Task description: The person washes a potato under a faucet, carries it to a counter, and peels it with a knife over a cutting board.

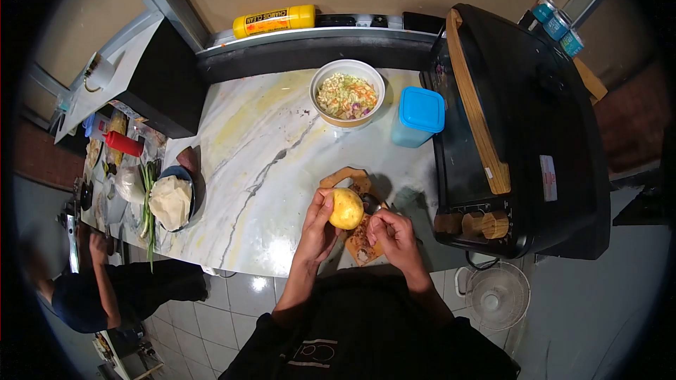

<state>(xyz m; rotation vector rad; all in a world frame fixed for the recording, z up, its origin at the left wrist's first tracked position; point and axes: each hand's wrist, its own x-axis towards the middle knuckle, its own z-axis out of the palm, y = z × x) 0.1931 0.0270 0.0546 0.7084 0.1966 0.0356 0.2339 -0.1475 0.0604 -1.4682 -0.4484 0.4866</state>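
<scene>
My left hand [316, 229] grips a yellow potato [346, 209], fingers around its left side. Its skin looks yellow with a few darker specks and a paler patch. Close to its right, my right hand [393, 237] is closed in a pinch; I cannot tell what is in its fingers. A dark object [371, 203] shows just above that hand, partly hidden by the potato. Beneath both hands lies a wooden cutting board [345, 174], with dark brown scraps scattered over it.
A white bowl of chopped vegetables [347, 96] stands at the back, beside a blue-lidded container [421, 116]. A black oven [535, 134] fills the right side. At left are green onions [148, 200], a plate with a pale wrapper [171, 202] and another person [91, 299].
</scene>
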